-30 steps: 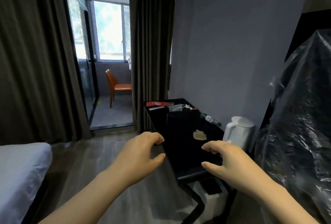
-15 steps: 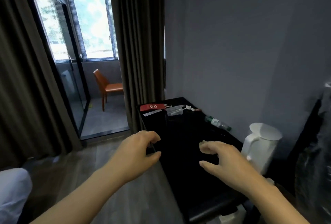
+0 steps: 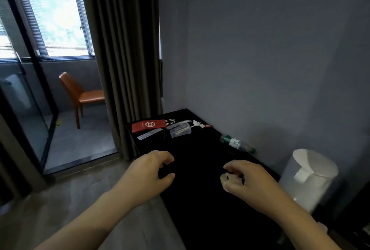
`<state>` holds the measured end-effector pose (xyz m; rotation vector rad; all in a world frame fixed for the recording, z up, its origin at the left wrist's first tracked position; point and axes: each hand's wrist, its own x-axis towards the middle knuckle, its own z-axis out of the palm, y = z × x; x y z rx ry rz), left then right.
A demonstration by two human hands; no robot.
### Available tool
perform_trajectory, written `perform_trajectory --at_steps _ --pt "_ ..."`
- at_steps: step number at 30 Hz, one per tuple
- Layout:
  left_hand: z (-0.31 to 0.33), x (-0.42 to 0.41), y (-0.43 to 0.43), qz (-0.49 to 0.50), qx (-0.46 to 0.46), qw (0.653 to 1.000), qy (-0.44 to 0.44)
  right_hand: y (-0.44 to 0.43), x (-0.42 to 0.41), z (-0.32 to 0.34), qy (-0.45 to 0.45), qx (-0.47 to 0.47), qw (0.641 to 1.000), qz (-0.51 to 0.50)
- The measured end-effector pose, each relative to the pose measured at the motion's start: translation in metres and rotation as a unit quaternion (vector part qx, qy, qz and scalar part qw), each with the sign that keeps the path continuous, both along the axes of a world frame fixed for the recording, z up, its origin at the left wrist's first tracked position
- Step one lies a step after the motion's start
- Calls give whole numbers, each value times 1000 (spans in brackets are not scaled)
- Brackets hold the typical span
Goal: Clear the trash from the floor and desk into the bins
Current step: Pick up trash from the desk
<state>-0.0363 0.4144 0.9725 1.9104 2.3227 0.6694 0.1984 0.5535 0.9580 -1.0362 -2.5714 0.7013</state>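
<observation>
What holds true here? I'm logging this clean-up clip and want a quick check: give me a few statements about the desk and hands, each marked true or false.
1. The plastic bottle lies on its side on the desk, close to the wall. True.
2. The white kettle stands on the floor. False: it stands on the desk, against the wall.
3. The left hand holds the red packet. False: that hand holds nothing, and the packet lies at the desk's far end.
4. An orange chair stands beyond the curtain, below the window. True.
</observation>
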Motion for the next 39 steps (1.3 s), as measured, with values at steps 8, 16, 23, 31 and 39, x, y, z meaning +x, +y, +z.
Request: perform_trajectory --at_steps 8,16,23,31,39 --pt "-2 -133 89 -47 9 999 -11 60 -116 -4 -10 -8 998 -54" --pt "-40 -203 182 -112 -34 992 -45 138 -175 -26 -22 -24 994 -109" --pt "-63 -267 301 -127 -85 987 -48 240 -235 -52 8 -56 990 -127" --pt "-98 -303 408 -143 -132 980 -44 329 -255 -91 -9 -102 979 -174" --pt "-152 -308 486 -197 -153 966 -66 376 -245 -138 -73 -152 949 -267"
